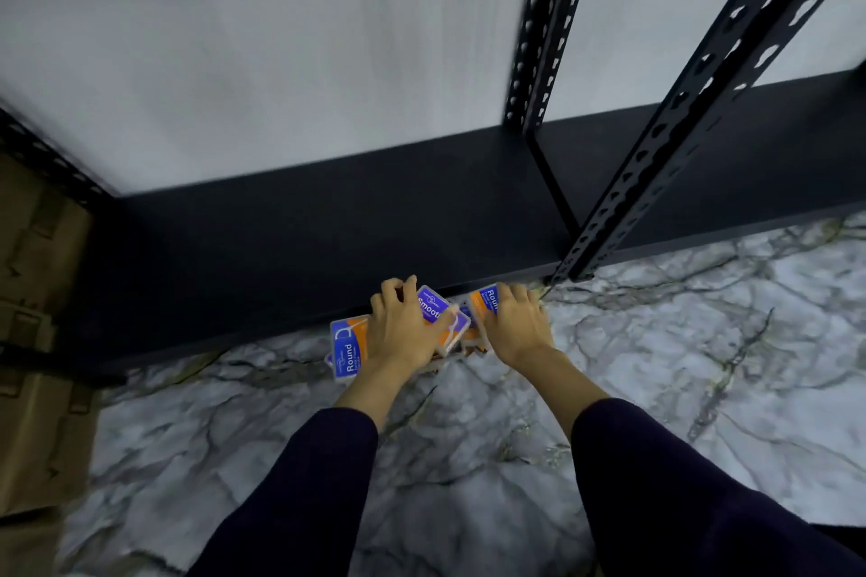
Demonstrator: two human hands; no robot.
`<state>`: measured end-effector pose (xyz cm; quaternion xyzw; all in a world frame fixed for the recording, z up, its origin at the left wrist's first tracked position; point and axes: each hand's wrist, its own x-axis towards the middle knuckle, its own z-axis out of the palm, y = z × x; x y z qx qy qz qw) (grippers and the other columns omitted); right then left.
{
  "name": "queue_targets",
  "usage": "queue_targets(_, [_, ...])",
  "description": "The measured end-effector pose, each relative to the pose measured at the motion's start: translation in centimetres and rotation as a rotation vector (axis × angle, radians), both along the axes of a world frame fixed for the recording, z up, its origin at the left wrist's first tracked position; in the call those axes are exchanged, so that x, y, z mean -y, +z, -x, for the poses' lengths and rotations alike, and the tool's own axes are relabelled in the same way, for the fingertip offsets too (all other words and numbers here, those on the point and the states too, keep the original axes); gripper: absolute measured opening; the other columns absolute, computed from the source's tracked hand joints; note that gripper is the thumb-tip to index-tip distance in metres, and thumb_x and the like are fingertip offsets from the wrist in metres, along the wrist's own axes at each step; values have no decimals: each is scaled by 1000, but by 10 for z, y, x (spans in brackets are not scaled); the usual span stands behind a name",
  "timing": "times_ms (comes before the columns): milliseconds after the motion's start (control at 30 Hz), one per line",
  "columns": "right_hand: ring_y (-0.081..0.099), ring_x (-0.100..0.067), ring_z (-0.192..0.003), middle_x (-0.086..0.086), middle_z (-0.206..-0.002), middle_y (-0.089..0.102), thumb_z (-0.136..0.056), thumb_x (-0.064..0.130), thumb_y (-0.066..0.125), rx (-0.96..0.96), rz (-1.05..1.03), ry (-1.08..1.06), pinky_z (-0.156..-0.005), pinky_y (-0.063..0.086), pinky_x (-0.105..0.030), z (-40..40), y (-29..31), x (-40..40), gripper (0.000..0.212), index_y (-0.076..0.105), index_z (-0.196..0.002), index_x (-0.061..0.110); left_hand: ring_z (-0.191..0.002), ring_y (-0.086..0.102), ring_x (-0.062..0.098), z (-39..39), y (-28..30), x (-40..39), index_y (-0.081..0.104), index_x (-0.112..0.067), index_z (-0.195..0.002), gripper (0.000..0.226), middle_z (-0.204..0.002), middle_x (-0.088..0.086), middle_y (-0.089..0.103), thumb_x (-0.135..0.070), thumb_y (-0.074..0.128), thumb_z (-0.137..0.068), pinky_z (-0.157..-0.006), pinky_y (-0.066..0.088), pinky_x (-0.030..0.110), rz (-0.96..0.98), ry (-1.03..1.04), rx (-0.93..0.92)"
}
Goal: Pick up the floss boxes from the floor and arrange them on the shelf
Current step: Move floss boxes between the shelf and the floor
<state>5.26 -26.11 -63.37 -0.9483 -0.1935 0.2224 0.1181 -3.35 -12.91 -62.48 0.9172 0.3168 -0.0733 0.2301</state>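
Several blue-and-orange floss boxes lie in a small pile on the marble floor, right against the front edge of the black bottom shelf [328, 220]. My left hand [403, 328] grips a box labelled "Smooth" [433, 307], with another box labelled "Round" [346, 349] lying just left of it. My right hand [518, 323] has its fingers curled round a second "Round" box [482, 302]. Both hands cover much of the pile, and more boxes show partly beneath them.
Two black perforated metal uprights [665, 131] rise from the shelf at the right. A white wall stands behind the shelf. Brown cardboard boxes [33, 342] stand at the far left. The grey-veined marble floor [703, 365] stretches to the right and toward me.
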Motion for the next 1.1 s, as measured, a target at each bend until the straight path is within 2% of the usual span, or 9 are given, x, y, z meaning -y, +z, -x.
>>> queue_targets(100, [39,-31,-128,-13,-134,50,-94,18,45,56,49,97,-104,36,-40,-1,32,-5,36,51,-127,5,-125,41,25,4,32,-14,38,-17,-142,56,-140,6,38,-42,54,-94,-97,42,39,27,-4,-39])
queue_targets(200, [49,-33,-118,-14,-126,55,-94,19,46,24,85,170,-93,41,-38,2,83,-17,29,54,-118,5,-112,56,23,14,76,-28,53,-21,-127,36,-126,4,55,-37,51,-95,-88,48,39,36,-11,-101])
queue_targets(267, [53,-34,-114,-14,-127,54,-96,24,47,-9,98,224,-87,43,-36,9,122,-26,31,52,-122,7,-106,60,24,25,110,-34,58,-22,-121,32,-121,3,61,-37,51,-95,-86,49,37,12,-18,-143])
queue_targets(467, [55,-33,-116,-13,-132,52,-96,29,49,86,67,397,-88,45,-38,49,239,-58,39,51,-128,8,-109,59,28,75,219,-52,62,-18,-117,34,-125,4,59,-39,51,-93,-90,47,38,-115,3,-209])
queue_targets(600, [58,-28,-106,-10,-126,54,-97,27,47,156,14,500,-78,43,-33,84,316,-80,32,54,-122,9,-106,59,26,117,299,-65,62,-15,-118,35,-123,4,59,-38,51,-94,-91,48,37,-155,48,-176])
queue_targets(767, [56,-27,-101,-9,-125,54,-97,27,44,278,-62,573,-82,45,-33,129,407,-106,34,53,-125,8,-111,57,26,163,396,-83,58,-12,-124,39,-127,6,58,-35,50,-95,-91,46,34,-264,131,-98])
queue_targets(933, [53,-27,-84,-8,-105,53,-93,24,48,377,-143,622,-71,44,-34,156,474,-143,14,52,-90,11,-107,59,24,194,473,-109,61,-14,-122,37,-125,6,60,-36,53,-94,-93,49,39,-329,222,16])
queue_targets(1033, [55,-27,-87,-10,-115,57,-94,27,51,402,-211,655,-76,46,-36,165,506,-170,24,56,-110,10,-102,61,23,202,505,-130,63,-19,-118,34,-119,3,63,-40,55,-93,-91,50,39,-372,258,61])
queue_targets(1100, [52,-26,-86,-10,-118,55,-94,28,50,412,-233,675,-74,44,-36,167,524,-190,22,55,-108,12,-102,61,23,202,520,-147,64,-19,-115,33,-119,3,62,-40,55,-92,-88,48,37,-403,268,66])
